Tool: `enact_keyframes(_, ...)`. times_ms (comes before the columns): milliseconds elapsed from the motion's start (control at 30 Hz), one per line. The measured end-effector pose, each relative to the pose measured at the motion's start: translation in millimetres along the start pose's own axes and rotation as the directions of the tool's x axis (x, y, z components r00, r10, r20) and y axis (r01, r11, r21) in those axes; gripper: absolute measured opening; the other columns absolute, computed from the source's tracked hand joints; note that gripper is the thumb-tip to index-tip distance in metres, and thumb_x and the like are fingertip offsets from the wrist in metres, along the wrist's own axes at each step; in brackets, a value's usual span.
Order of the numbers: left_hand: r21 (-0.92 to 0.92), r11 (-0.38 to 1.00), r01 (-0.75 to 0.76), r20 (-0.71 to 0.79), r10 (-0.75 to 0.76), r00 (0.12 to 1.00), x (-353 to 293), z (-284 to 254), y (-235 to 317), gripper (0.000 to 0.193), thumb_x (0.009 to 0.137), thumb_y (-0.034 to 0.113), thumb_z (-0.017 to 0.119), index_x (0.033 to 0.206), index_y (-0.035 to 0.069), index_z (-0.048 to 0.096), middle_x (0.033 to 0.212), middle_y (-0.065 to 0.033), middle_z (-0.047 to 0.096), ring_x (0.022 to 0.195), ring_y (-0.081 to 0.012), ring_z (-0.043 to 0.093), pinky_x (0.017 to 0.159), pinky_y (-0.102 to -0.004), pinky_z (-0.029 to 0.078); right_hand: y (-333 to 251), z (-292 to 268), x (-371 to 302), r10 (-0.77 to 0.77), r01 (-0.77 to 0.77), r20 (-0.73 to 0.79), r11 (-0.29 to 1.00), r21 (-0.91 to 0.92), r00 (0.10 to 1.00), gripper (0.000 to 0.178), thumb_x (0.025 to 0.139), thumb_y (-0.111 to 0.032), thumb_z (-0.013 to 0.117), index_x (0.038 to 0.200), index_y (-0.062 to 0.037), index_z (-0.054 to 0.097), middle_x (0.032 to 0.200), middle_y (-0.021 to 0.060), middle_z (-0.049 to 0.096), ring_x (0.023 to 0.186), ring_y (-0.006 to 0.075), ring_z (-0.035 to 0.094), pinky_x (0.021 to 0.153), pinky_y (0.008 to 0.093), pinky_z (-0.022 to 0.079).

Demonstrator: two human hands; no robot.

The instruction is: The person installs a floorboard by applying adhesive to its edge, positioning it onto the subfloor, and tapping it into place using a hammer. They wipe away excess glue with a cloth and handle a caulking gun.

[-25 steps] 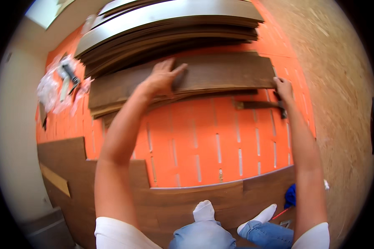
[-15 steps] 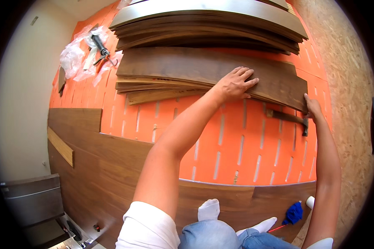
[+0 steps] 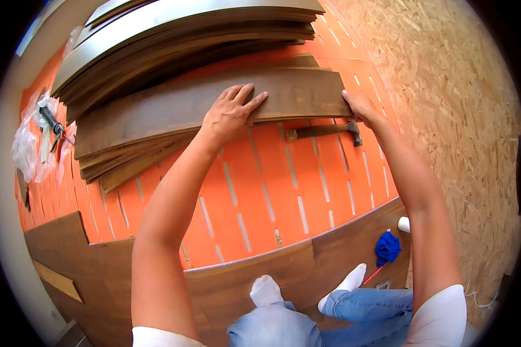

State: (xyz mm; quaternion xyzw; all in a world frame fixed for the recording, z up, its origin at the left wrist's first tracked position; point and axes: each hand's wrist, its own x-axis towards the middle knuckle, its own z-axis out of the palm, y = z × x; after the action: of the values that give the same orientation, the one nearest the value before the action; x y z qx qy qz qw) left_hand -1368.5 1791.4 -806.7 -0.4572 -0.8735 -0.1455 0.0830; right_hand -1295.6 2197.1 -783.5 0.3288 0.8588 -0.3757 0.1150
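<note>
A dark brown wood-look floor plank (image 3: 168, 107) lies on top of a low, uneven pile of similar planks. My left hand (image 3: 228, 113) rests on its upper face near the front edge, fingers stretched out and thumb apart. At the plank's right end my right hand (image 3: 362, 108) grips the corner, its thumb on the end and its other fingers partly hidden. Just below that end, on the orange underlay (image 3: 260, 173), lies a hammer (image 3: 324, 131) with its head towards my right hand.
Behind is a taller stack of planks (image 3: 185, 34). Laid brown flooring (image 3: 260, 254) runs under my feet. A caulking gun (image 3: 51, 121) and clear plastic wrap (image 3: 26, 141) lie at far left. Blue cloth (image 3: 388, 247) sits near my right foot; chipboard (image 3: 446, 115) covers the right side.
My view has turned to the right, so the planks and underlay appear farther left and tilted. Both hands remain on the same plank, the right still at its end.
</note>
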Motion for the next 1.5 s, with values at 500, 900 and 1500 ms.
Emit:
enact_keyframes(500,-0.786,0.495,0.369,-0.492,-0.864,0.11,-124.0,-38.4,97.5,0.052,0.09,0.027,0.084,0.125,0.002,0.055,0.129,-0.0123,0.056,0.117,-0.0272,0.056,0.099,-0.0423,0.048,45.4,4.5,-195.0,-0.112,0.148,-0.104,0.869,0.472,0.988,0.048,0.102,-0.046,0.068,0.069,-0.0142,0.056,0.058,-0.0069,0.044,0.049,0.005,0.037,0.046,0.025,0.029)
enact_keyframes(900,-0.832,-0.352,-0.429,0.32,-0.936,0.147,-247.8,-57.0,46.4,0.035,0.102,0.02,0.067,0.131,0.002,0.063,0.133,-0.014,0.069,0.122,-0.0288,0.065,0.099,-0.0464,0.055,117.2,82.2,-309.4,-0.372,0.5,-0.389,0.809,0.31,0.843,0.052,0.101,-0.047,0.071,0.08,-0.005,0.047,0.072,-0.002,0.03,0.068,0.0117,0.035,0.059,0.031,0.034)
enact_keyframes(1500,-0.973,0.145,0.179,-0.13,-0.987,0.093,-249.7,-316.5,59.5,0.048,0.107,0.019,0.056,0.148,-0.006,0.052,0.154,-0.0177,0.053,0.14,-0.03,0.051,0.122,-0.0428,0.036,122.7,140.0,-312.4,-0.413,0.311,0.128,0.826,0.47,0.902,0.026,0.101,-0.027,0.068,0.09,-0.0033,0.071,0.082,0.0057,0.066,0.074,0.0138,0.063,0.068,0.031,0.052)
